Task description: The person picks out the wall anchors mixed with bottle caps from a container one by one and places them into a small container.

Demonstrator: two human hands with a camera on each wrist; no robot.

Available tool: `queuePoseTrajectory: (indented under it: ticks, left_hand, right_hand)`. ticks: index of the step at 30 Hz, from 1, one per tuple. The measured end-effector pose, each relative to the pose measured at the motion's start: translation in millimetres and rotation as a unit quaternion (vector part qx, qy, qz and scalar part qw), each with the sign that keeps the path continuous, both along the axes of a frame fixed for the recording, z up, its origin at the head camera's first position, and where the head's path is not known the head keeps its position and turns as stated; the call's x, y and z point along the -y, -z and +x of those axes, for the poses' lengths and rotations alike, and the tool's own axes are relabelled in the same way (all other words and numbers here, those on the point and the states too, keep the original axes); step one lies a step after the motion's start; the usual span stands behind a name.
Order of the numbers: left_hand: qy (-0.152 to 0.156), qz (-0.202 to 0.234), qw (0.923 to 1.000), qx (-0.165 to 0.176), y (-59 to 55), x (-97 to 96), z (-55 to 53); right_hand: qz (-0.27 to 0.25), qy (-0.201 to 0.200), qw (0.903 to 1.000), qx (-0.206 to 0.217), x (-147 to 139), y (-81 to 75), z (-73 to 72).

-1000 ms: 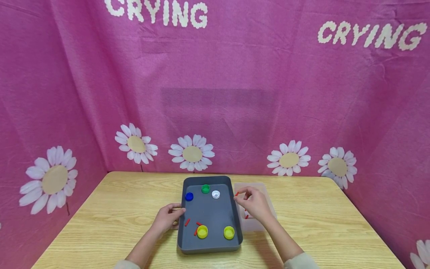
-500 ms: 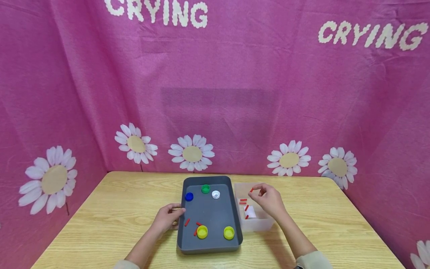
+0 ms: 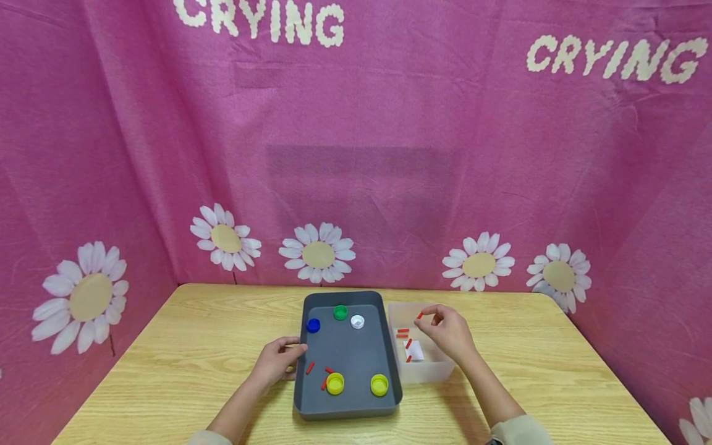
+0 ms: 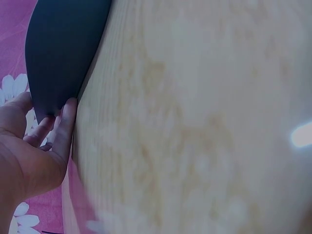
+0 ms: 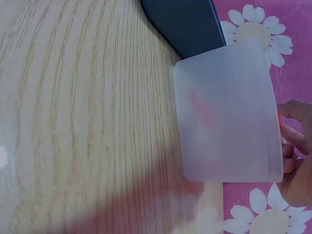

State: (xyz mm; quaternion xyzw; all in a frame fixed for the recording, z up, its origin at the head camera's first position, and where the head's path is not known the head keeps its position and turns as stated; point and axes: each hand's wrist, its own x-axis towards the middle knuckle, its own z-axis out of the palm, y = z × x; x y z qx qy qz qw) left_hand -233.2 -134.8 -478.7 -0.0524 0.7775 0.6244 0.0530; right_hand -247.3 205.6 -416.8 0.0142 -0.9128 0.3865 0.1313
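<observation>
Forearms [image 3: 239, 405] angled inward from the bottom edge of the head view, a person holds the left hand [image 3: 274, 361] at lower center-left, thumb apart from the fingers [image 3: 287, 340], while the right hand [image 3: 448, 334], at lower center-right, bends leftward with thumb and forefinger pinched.

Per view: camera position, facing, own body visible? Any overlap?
Head: worn on the head, facing forward and down; gray tray, frosted box, left hand, right hand and forearms show.
Left wrist: on that wrist, facing the tabletop and tray's outer side; left hand at left edge.
Right wrist: on that wrist, facing the box's outer wall; right hand cut off at right edge.
Shared: both wrist views show the tray.
</observation>
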Motion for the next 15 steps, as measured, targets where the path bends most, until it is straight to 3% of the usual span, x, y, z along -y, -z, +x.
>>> queuePoseTrajectory:
  ticks: [15]
  left_hand:
    - [-0.002, -0.011, 0.9999, -0.004, 3.0, -0.5, -2.3]
  right_hand:
    - [0.005, -0.005, 0.9998, 0.020, -2.3, 0.4, -0.4]
